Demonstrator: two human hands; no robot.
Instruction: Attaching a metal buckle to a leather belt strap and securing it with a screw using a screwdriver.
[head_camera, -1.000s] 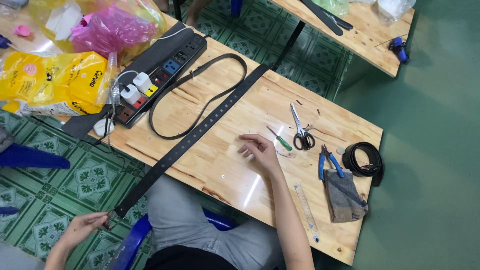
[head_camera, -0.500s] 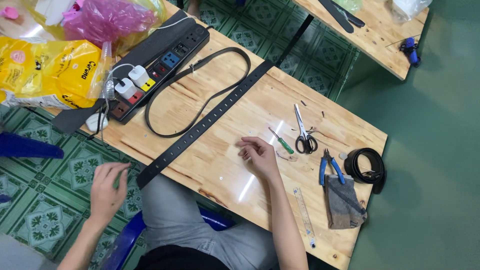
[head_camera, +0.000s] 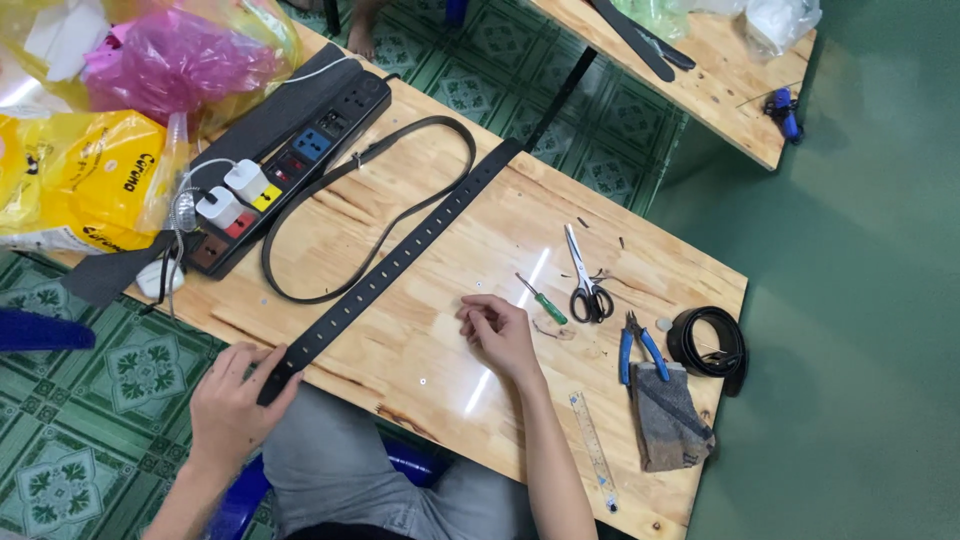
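- The left hand (head_camera: 232, 400) grips the near end of the belt (head_camera: 395, 265) at the bench (head_camera: 440, 380) edge, fingers clamped on it.
- The belt, black and punched with holes, lies flat and runs diagonally from that near-left corner up to the far edge.
- The right hand (head_camera: 500, 335) rests on the wood near the middle, fingers curled together loosely, holding nothing that I can make out.
- By the look of it the strap is being laid out and steadied; any next move would want the near end kept pinned and the right hand free to reach a tool.
- Just right of that hand lie a green screwdriver (head_camera: 541, 299), scissors (head_camera: 583, 280) and blue pliers (head_camera: 636, 345).
- Farther right: a grey cloth (head_camera: 668, 425), a coiled strap (head_camera: 710, 345), and a ruler (head_camera: 593, 440) near the front edge.
- Left of the belt a thin strap (head_camera: 340, 215) loops beside a power strip (head_camera: 285, 165) with plugs; bags (head_camera: 90, 170) crowd the far-left corner.
- Nothing lies on the belt itself.
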